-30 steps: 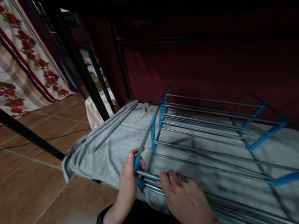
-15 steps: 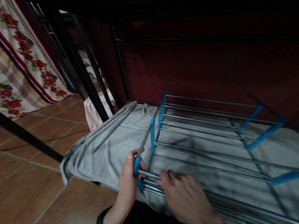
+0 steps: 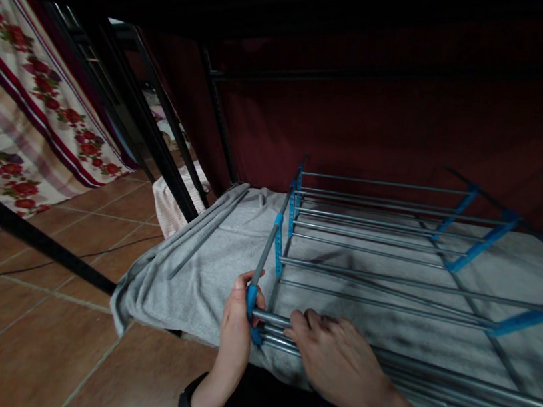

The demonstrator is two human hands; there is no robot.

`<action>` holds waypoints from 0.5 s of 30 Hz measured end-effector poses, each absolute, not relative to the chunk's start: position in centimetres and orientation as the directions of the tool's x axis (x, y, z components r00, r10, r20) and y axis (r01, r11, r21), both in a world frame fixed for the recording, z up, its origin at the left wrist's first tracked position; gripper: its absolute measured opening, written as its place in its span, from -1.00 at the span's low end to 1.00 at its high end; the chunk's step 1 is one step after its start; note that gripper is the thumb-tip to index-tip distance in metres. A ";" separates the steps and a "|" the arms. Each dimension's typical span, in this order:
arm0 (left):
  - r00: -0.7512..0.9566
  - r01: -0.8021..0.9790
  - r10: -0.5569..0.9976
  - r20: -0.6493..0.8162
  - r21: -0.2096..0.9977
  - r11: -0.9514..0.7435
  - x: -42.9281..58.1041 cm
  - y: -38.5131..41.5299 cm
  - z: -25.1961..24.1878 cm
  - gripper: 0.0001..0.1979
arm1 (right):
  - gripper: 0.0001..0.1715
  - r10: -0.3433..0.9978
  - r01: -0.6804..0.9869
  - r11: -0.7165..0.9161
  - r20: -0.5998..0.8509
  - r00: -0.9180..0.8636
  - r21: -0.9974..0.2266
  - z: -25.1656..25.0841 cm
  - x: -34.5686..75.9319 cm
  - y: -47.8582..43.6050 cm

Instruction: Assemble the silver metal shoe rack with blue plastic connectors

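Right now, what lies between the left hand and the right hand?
In the head view, a stretch of grey metal tubes bridges them, running from the blue connector in the left hand to under the right hand; grey cloth lies beneath.

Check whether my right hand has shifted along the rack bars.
No. The right hand still rests on the nearest grey bars, just beside the blue corner joint.

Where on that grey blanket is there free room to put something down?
The blanket is bare between the loose rods near its left edge and the rack. The tiled floor further left is open but for a thin cable. The rack's near corner is crowded: left hand and right hand are both on its bars.
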State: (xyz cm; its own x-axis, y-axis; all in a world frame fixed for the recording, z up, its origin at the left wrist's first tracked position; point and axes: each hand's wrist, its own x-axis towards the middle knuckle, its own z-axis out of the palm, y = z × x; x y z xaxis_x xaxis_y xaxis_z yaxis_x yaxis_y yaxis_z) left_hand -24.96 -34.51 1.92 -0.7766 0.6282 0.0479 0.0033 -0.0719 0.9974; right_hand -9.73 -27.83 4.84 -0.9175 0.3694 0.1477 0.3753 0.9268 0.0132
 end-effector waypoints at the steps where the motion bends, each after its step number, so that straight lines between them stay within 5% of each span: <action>1: -0.772 0.005 0.634 0.052 0.997 -0.075 -25.0 -34.5 2.0 -0.39 | -0.92 0.367 0.373 0.928 0.149 -0.918 0.013 4.9 -9.7 -27.8; 15: -0.711 0.065 0.702 0.045 0.998 0.002 -24.8 -34.8 2.8 -0.32 | -0.93 0.363 0.368 0.930 0.177 -0.915 -0.004 4.9 -9.5 -27.8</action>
State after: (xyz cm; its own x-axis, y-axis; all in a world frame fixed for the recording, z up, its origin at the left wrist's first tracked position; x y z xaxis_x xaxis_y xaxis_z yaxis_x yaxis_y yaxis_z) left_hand -24.85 -34.84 2.84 -0.7111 0.7017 0.0449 0.0652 0.0023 0.9979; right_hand -9.51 -27.77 4.87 -0.9150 0.3628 0.1767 0.3678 0.9299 -0.0044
